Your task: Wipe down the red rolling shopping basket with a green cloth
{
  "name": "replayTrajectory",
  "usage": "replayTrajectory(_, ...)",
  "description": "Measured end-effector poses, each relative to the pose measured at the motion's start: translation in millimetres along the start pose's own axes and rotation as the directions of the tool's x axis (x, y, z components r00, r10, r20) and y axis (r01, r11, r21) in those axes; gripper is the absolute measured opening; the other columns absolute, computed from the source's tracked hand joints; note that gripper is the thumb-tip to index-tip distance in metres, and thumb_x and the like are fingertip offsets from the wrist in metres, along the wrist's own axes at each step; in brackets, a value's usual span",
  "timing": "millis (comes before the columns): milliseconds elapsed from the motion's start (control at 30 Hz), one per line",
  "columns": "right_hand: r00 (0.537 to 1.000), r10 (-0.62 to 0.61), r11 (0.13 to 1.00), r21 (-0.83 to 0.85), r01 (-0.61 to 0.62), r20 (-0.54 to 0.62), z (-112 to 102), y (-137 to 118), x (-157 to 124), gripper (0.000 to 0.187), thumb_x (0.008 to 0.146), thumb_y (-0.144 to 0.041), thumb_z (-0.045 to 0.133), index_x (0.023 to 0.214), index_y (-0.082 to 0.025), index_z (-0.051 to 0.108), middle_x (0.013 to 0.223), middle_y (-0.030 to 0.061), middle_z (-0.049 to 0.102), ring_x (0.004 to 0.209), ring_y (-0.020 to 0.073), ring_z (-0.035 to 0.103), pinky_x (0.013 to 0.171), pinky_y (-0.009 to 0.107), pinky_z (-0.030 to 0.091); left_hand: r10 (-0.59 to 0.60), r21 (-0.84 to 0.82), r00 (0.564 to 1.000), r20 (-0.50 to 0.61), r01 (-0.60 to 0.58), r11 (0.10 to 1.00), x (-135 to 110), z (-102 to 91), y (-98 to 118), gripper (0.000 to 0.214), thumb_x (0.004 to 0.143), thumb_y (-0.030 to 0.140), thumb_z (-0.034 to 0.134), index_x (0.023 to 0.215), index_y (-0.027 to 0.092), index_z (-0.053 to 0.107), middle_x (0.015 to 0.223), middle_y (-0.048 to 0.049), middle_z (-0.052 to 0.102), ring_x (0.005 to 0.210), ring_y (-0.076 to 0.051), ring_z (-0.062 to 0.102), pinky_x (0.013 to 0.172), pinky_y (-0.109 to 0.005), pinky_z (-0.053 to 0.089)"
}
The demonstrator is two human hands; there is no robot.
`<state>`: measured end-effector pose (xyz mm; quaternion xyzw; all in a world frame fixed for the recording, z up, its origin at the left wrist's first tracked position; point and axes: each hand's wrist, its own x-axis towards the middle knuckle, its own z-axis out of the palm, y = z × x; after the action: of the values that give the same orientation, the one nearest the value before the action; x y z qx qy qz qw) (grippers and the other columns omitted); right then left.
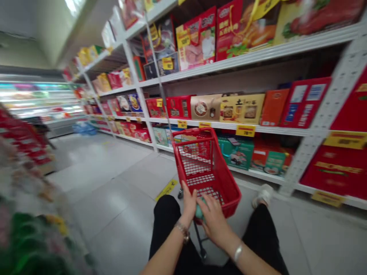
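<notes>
A small red wire shopping cart [229, 191] stands in front of me in a shop aisle, and its basket looks empty. Both hands rest on its near edge. My left hand [189, 204] grips the handle, a bracelet on its wrist. My right hand [213, 217] is curled over the teal handle grip [198, 214], a silver bangle on its wrist. My legs in black trousers and one white shoe [263, 195] show below the cart.
White shelving [258, 57] full of red and yellow gift boxes runs along the right, with yellow price tags. A lit chiller case [40, 99] stands at the far left end. Blurred goods crowd the left foreground. The tiled floor [114, 179] stretches ahead.
</notes>
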<state>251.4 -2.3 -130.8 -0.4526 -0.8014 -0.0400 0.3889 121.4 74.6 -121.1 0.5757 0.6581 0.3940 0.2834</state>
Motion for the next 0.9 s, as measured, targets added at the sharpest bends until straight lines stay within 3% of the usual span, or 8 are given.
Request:
replayTrajectory(67, 0.997, 0.001, 1.000, -0.007, -0.001, 0.083, -9.5, -8.7, 5.8, 0.076, 0.069, -0.001, 0.053, 0.142, -0.019, 0.046, 0.141, 0.0157, 0.053, 0.128, 0.0308, 0.048, 0.105, 0.051, 0.045, 0.010, -0.112, 1.000, -0.004, -0.011, 0.994, 4.1, -2.2, -8.4, 0.082, 0.095, 0.028, 0.041, 0.159, 0.011, -0.008, 0.165, -0.0177, 0.020, 0.150, -0.020, 0.026, 0.121, -0.034, 0.027)
replayTrajectory(233, 0.979, 0.002, 1.000, 0.008, -0.003, 0.202, -35.8, 0.6, 0.8, 0.067, 0.069, 0.003, 0.052, 0.131, -0.023, 0.055, 0.137, 0.0112, 0.055, 0.125, 0.0271, 0.047, 0.102, 0.045, 0.045, 0.070, -0.041, 0.997, -0.042, -0.071, 0.997, 9.0, -14.4, -13.8, 0.074, 0.093, 0.027, 0.043, 0.159, 0.014, 0.011, 0.163, -0.0114, 0.032, 0.150, -0.020, 0.029, 0.123, -0.036, 0.026)
replayTrajectory(400, 0.994, -0.001, 0.999, -0.045, 0.006, 0.106, -62.3, 43.2, -20.3, 0.062, 0.069, 0.006, 0.049, 0.124, -0.021, 0.060, 0.131, 0.0115, 0.059, 0.124, 0.0276, 0.047, 0.102, 0.046, 0.045, 0.066, 0.038, 0.998, 0.007, -0.066, 0.997, 11.2, -30.1, -14.2, 0.072, 0.091, 0.026, 0.046, 0.157, 0.014, 0.022, 0.156, -0.0137, 0.044, 0.143, -0.025, 0.042, 0.119, -0.040, 0.033)
replayTrajectory(500, 0.989, 0.147, 0.982, -0.127, -0.143, 0.025, -86.6, 71.2, -27.3, 0.057, 0.070, 0.006, 0.045, 0.117, -0.022, 0.064, 0.123, 0.0110, 0.062, 0.116, 0.0273, 0.053, 0.098, 0.046, 0.048, 0.062, 0.054, 0.998, 0.020, -0.063, 0.997, 17.2, -40.3, -20.9, 0.072, 0.088, 0.024, 0.049, 0.156, 0.015, 0.027, 0.151, -0.0142, 0.050, 0.140, -0.026, 0.046, 0.117, -0.042, 0.037)
replayTrajectory(600, 0.947, 0.302, 0.937, -0.150, -0.315, -0.107, -101.8, 83.9, -25.4, 0.053, 0.075, 0.002, 0.045, 0.119, -0.022, 0.062, 0.117, 0.0118, 0.063, 0.109, 0.0284, 0.057, 0.095, 0.050, 0.050, 0.073, 0.049, 0.997, 0.015, -0.074, 0.996, 23.9, -52.0, -30.6, 0.071, 0.085, 0.024, 0.053, 0.154, 0.018, 0.033, 0.146, -0.0121, 0.057, 0.138, -0.027, 0.048, 0.116, -0.044, 0.038)
replayTrajectory(667, 0.928, 0.336, 0.930, -0.099, -0.355, -0.162, -98.0, 80.2, -21.5, 0.052, 0.079, -0.003, 0.049, 0.127, -0.021, 0.057, 0.125, 0.0135, 0.060, 0.115, 0.0296, 0.056, 0.099, 0.051, 0.049, 0.088, 0.039, 0.996, 0.025, -0.088, 0.995, 27.7, -60.4, -35.8, 0.070, 0.085, 0.025, 0.054, 0.152, 0.019, 0.037, 0.145, -0.0115, 0.058, 0.138, -0.027, 0.049, 0.117, -0.044, 0.037)
replayTrajectory(767, 0.924, 0.349, 0.935, 0.000, -0.353, -0.158, -74.2, 60.9, -17.2, 0.050, 0.083, -0.011, 0.057, 0.132, -0.022, 0.053, 0.137, 0.0154, 0.052, 0.124, 0.0304, 0.053, 0.103, 0.051, 0.049, 0.121, 0.007, 0.990, 0.078, -0.122, 0.993, 33.0, -72.5, -39.8, 0.070, 0.085, 0.026, 0.053, 0.152, 0.018, 0.036, 0.148, -0.0105, 0.055, 0.142, -0.024, 0.043, 0.121, -0.041, 0.030)
replayTrajectory(900, 0.940, 0.317, 0.948, 0.066, -0.311, -0.126, -46.7, 33.2, -17.0, 0.051, 0.081, -0.007, 0.056, 0.129, -0.023, 0.055, 0.131, 0.0139, 0.054, 0.120, 0.0290, 0.053, 0.101, 0.051, 0.049, 0.144, -0.076, 0.975, 0.172, -0.133, 0.988, 42.1, -84.4, -42.7, 0.073, 0.082, 0.031, 0.056, 0.151, 0.018, 0.038, 0.146, -0.0093, 0.057, 0.143, -0.023, 0.043, 0.122, -0.039, 0.028)
